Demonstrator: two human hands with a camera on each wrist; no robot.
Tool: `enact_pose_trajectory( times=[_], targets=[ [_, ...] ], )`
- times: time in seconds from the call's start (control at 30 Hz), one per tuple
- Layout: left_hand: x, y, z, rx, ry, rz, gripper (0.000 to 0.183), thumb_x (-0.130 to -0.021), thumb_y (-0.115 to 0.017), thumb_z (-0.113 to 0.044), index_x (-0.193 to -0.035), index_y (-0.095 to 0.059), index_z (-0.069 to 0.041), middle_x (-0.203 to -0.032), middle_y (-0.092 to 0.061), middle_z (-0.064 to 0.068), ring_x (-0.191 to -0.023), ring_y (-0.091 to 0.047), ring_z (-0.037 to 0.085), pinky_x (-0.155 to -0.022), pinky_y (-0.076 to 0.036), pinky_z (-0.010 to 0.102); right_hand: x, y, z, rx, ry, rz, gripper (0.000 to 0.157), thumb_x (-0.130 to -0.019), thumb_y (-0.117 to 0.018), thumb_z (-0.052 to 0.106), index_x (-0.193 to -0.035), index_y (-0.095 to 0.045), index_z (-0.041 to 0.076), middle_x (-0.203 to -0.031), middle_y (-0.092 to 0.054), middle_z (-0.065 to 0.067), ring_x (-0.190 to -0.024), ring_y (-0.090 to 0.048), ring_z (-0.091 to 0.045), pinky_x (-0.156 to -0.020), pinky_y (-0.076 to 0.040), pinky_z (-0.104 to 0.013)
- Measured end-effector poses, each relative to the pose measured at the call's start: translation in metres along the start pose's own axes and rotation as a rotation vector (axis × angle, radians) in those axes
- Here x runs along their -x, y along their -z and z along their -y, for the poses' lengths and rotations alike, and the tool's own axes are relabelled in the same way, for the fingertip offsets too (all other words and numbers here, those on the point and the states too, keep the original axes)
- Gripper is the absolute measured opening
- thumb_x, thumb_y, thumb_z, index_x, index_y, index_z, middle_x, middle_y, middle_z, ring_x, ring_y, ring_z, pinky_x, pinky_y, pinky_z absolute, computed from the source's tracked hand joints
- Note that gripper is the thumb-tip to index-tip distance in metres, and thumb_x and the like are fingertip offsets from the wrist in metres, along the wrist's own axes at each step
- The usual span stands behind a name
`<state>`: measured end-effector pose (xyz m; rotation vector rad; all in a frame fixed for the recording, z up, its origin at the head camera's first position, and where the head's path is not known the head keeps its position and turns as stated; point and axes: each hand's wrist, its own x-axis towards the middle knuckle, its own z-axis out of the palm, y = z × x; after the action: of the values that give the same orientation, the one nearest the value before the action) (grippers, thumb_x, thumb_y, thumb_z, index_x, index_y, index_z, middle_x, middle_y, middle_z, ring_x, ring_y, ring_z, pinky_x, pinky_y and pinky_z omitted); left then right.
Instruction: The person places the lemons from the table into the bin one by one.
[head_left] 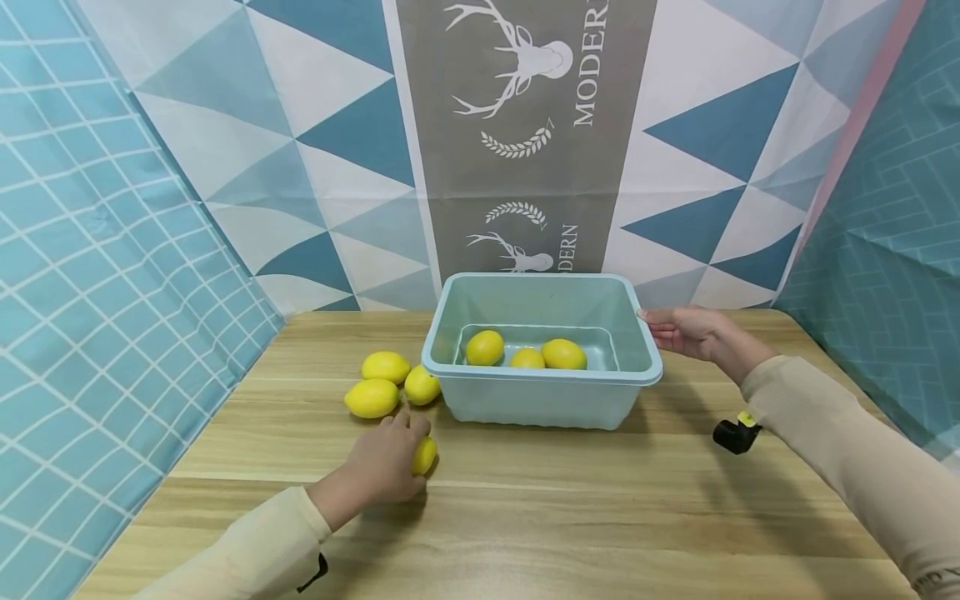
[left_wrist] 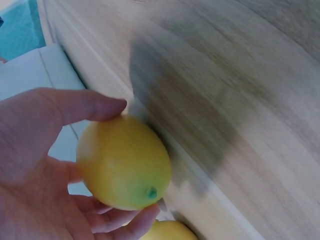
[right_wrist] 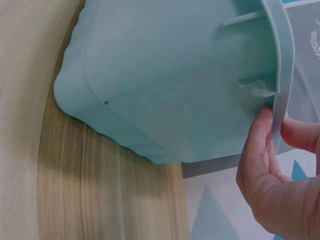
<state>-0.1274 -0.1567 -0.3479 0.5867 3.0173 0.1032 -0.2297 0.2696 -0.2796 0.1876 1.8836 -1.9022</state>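
Observation:
My left hand [head_left: 386, 458] holds a yellow lemon [left_wrist: 125, 162] between thumb and fingers, low over the table in front of the bin's left side. In the head view the hand covers much of that lemon [head_left: 424, 456]. My right hand [head_left: 686, 332] pinches the right rim of a light blue plastic bin [head_left: 540, 400], thumb on one side of the rim and fingers under it, as the right wrist view shows. Inside the bin lie three lemons [head_left: 564, 354]. Left of it, several more lemons [head_left: 372, 398] rest close together on the wood.
The wooden table [head_left: 525, 517] ends at a patterned cloth wall [head_left: 517, 167] behind the bin. Blue grid cloth [head_left: 112, 250] borders the left side, teal cloth [head_left: 885, 275] the right. A small black object [head_left: 737, 435] with a yellow mark shows beside my right sleeve.

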Motion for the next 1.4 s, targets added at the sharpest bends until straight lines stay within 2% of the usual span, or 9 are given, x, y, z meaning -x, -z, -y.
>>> enact_pose_trajectory(
  times=[0.17,0.27,0.5,0.7,0.83,1.13,1.3,1.4],
  targets=[
    [0.002,0.002,-0.004,0.007,-0.055,0.024,0.051,-0.067,-0.08,-0.025,-0.111,-0.059,-0.008,-0.101,-0.059,0.014,-0.081,-0.051,0.023,-0.065,-0.048,0.04,-0.001,0.001,0.0,0.007,0.003,-0.001,0.016,-0.095,-0.057,0.018,-0.082,-0.065,0.018,-0.082,-0.066,0.008,-0.078,-0.065,-0.002,-0.077,-0.056,-0.018],
    [0.004,0.004,-0.006,0.007,-0.086,0.024,0.049,-0.067,-0.079,-0.025,-0.109,-0.059,-0.009,-0.095,-0.057,0.011,-0.081,-0.051,0.023,-0.066,-0.047,0.04,-0.002,0.002,0.0,0.007,0.003,-0.001,0.016,-0.095,-0.058,0.018,-0.081,-0.065,0.018,-0.082,-0.066,0.008,-0.079,-0.064,-0.002,-0.077,-0.056,-0.018],
    [0.008,0.009,-0.016,-0.016,-0.108,0.017,0.051,-0.068,-0.079,-0.024,-0.113,-0.06,-0.009,-0.098,-0.058,0.01,-0.084,-0.054,0.027,-0.066,-0.049,0.041,-0.002,0.002,-0.001,0.0,0.004,0.002,0.015,-0.095,-0.059,0.018,-0.081,-0.066,0.018,-0.083,-0.065,0.007,-0.079,-0.064,-0.003,-0.077,-0.056,-0.018],
    [0.011,0.011,-0.021,-0.044,-0.153,0.003,0.048,-0.066,-0.079,-0.023,-0.108,-0.06,-0.011,-0.094,-0.056,0.007,-0.082,-0.052,0.023,-0.059,-0.047,0.038,-0.002,0.003,0.0,-0.005,0.007,0.01,0.015,-0.095,-0.059,0.018,-0.081,-0.066,0.018,-0.083,-0.066,0.007,-0.079,-0.065,-0.003,-0.078,-0.056,-0.019],
    [0.013,0.014,-0.024,-0.067,-0.177,0.016,0.046,-0.064,-0.079,-0.023,-0.103,-0.059,-0.013,-0.092,-0.055,0.005,-0.08,-0.051,0.021,-0.058,-0.046,0.036,-0.001,0.004,0.0,-0.004,0.008,0.016,0.015,-0.095,-0.059,0.018,-0.082,-0.066,0.018,-0.083,-0.066,0.007,-0.079,-0.065,-0.003,-0.078,-0.056,-0.019],
    [0.015,0.024,-0.034,-0.105,-0.214,0.045,0.05,-0.063,-0.082,-0.025,-0.108,-0.061,-0.016,-0.1,-0.059,0.004,-0.087,-0.054,0.019,-0.062,-0.048,0.036,-0.001,0.002,-0.001,0.004,0.004,0.012,0.015,-0.096,-0.057,0.019,-0.083,-0.065,0.017,-0.083,-0.065,0.007,-0.079,-0.064,-0.002,-0.077,-0.056,-0.018],
    [0.013,0.036,-0.038,-0.122,-0.233,0.029,0.056,-0.065,-0.081,-0.026,-0.116,-0.062,-0.016,-0.103,-0.059,0.006,-0.09,-0.055,0.023,-0.069,-0.05,0.038,-0.001,0.002,-0.002,0.01,0.004,0.017,0.013,-0.095,-0.058,0.019,-0.084,-0.064,0.017,-0.084,-0.066,0.007,-0.08,-0.064,-0.002,-0.078,-0.056,-0.018],
    [0.011,0.047,-0.041,-0.112,-0.225,0.017,0.056,-0.065,-0.08,-0.024,-0.118,-0.062,-0.015,-0.105,-0.059,0.007,-0.091,-0.055,0.024,-0.067,-0.05,0.039,-0.001,0.003,-0.002,0.01,0.007,0.015,0.012,-0.095,-0.059,0.019,-0.084,-0.064,0.017,-0.084,-0.066,0.007,-0.08,-0.065,-0.002,-0.078,-0.056,-0.018]
  ],
)
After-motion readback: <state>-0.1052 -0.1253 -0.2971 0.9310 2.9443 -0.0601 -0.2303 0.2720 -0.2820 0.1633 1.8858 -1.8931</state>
